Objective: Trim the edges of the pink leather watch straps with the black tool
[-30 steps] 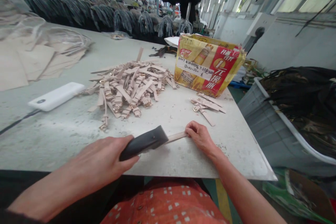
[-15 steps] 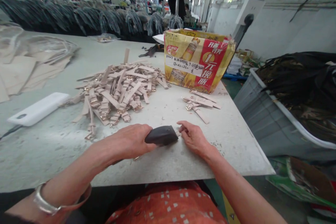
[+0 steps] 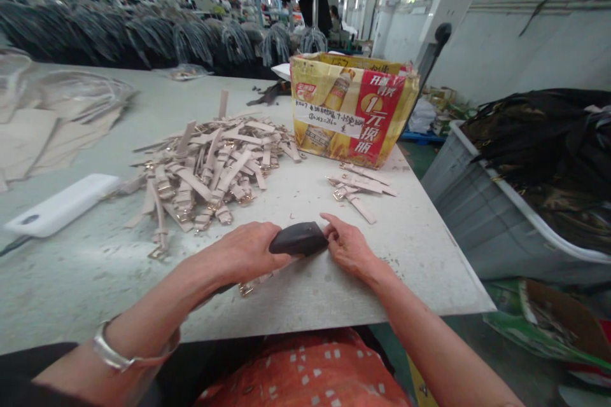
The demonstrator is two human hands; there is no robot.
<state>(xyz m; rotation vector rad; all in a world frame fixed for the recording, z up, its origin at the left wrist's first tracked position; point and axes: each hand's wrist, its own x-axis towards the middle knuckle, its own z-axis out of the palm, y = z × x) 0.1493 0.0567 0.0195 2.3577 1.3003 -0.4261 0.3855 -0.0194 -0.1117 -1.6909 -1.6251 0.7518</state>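
My left hand is wrapped round a black handheld tool, with a dark cord running back beneath my wrist. Under that hand, a pale beige buckle strap shows its gold buckle end; the tool covers much of its length. The curled fingers of my right hand meet the tool's front end and appear to pinch the strap's far tip, mostly hidden there. Beyond my hands lies a heap of similar buckle straps. A smaller group of straps rests to the right.
A yellow and red cardboard box stands behind the straps on the pale table. At left are a white power bank-like device and beige cut pieces. A grey bin of dark material stands beyond the right edge.
The view has shifted slightly. My left hand and the tool have moved a little right, closer to my right fingers, and more of the strap's buckle end shows.
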